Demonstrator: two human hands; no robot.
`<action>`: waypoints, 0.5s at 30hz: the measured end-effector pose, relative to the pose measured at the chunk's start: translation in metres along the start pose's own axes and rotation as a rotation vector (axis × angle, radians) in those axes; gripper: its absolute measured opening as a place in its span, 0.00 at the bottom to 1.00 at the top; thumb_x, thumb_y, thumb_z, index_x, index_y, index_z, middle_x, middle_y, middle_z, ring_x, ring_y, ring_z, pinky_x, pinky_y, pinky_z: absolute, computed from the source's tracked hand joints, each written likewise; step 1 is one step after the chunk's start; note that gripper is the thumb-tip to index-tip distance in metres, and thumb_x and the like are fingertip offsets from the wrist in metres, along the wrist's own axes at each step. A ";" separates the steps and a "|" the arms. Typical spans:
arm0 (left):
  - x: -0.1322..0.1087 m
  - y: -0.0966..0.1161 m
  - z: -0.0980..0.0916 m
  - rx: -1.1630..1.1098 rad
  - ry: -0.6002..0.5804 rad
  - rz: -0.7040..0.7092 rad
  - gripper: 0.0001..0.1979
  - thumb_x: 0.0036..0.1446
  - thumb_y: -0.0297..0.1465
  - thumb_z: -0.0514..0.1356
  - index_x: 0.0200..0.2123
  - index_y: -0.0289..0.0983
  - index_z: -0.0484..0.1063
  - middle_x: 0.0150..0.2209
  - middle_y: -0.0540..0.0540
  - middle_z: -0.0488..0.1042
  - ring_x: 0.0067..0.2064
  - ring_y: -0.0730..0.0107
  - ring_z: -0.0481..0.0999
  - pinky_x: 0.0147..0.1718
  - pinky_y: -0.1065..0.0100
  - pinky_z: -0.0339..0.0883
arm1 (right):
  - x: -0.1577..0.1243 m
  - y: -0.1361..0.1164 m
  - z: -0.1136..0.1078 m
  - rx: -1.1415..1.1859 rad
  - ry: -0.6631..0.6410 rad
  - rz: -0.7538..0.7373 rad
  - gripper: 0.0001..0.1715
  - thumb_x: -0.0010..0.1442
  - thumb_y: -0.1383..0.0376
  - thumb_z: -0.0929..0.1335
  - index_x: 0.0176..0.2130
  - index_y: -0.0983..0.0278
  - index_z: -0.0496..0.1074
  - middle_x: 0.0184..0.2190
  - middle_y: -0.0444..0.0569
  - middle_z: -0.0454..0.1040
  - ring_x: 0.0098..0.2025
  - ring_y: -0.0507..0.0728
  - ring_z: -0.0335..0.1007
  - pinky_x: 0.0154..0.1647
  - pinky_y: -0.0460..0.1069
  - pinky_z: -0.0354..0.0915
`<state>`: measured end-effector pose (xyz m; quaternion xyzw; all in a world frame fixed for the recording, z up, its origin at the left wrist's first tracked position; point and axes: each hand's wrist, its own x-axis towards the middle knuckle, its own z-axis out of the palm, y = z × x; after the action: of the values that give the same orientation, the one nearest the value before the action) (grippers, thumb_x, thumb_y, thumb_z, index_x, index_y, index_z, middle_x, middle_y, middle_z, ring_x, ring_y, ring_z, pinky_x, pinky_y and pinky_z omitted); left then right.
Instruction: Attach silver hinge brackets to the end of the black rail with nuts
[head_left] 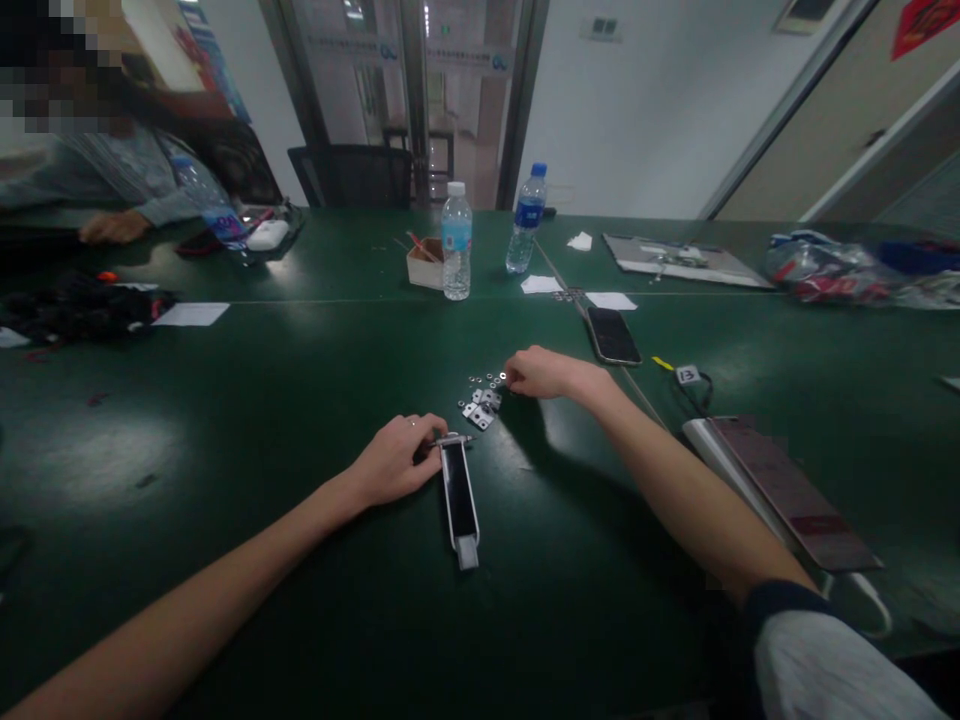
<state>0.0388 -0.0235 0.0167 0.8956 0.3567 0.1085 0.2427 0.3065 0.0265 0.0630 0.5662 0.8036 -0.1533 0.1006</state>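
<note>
My left hand (401, 457) has its fingers closed on the end of a thin metal rod (455, 440) at the top of a long device. The device (459, 490) has a dark face, a white frame and a pale block at its near end, and lies on the green table. Beyond it sits a small pile of metal plates (481, 410), with several nuts or washers (493, 380) scattered around. My right hand (536, 373) is at the right edge of these small parts, its fingertips pressed together at the table; what they hold, if anything, is too small to make out.
On the green table (300, 600) stand two bottles (457, 245) (527, 220) beside a small box (425, 265). A phone (613, 335) lies beyond my right arm, and a tablet-like device (795, 490) to its right. A person's hand (116, 227) rests at the far left.
</note>
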 end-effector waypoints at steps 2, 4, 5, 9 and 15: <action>0.000 0.001 -0.001 0.001 -0.001 -0.001 0.12 0.60 0.34 0.52 0.44 0.35 0.68 0.32 0.47 0.69 0.33 0.66 0.67 0.35 0.64 0.61 | 0.000 -0.001 -0.001 -0.009 0.017 0.000 0.13 0.55 0.71 0.66 0.39 0.67 0.78 0.35 0.55 0.77 0.37 0.58 0.73 0.36 0.49 0.62; 0.001 0.002 -0.001 0.001 0.001 0.005 0.12 0.60 0.34 0.52 0.44 0.35 0.68 0.32 0.47 0.69 0.33 0.66 0.67 0.35 0.64 0.62 | 0.000 -0.001 0.000 -0.012 0.029 -0.003 0.13 0.56 0.70 0.66 0.39 0.67 0.77 0.35 0.55 0.77 0.37 0.58 0.73 0.35 0.49 0.62; 0.001 0.003 -0.001 0.000 0.004 0.008 0.12 0.60 0.34 0.52 0.44 0.35 0.68 0.33 0.47 0.70 0.33 0.66 0.67 0.35 0.63 0.62 | 0.001 -0.001 0.000 -0.012 0.032 -0.005 0.12 0.56 0.70 0.66 0.39 0.67 0.77 0.35 0.55 0.77 0.37 0.58 0.73 0.35 0.49 0.62; 0.000 0.003 0.000 -0.002 0.000 0.000 0.12 0.60 0.34 0.53 0.45 0.36 0.68 0.33 0.47 0.70 0.33 0.66 0.68 0.37 0.63 0.62 | 0.004 0.002 0.004 0.008 0.042 -0.023 0.12 0.56 0.70 0.66 0.40 0.66 0.77 0.36 0.53 0.77 0.37 0.57 0.72 0.35 0.49 0.61; -0.001 0.001 0.000 -0.002 -0.010 -0.003 0.13 0.61 0.34 0.52 0.46 0.36 0.68 0.34 0.46 0.71 0.34 0.66 0.68 0.37 0.63 0.62 | 0.000 0.001 -0.002 0.064 0.073 -0.085 0.12 0.57 0.69 0.66 0.40 0.66 0.76 0.36 0.51 0.78 0.37 0.55 0.72 0.35 0.48 0.61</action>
<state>0.0386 -0.0247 0.0173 0.8952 0.3569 0.1040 0.2458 0.3078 0.0278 0.0642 0.5397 0.8248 -0.1622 0.0466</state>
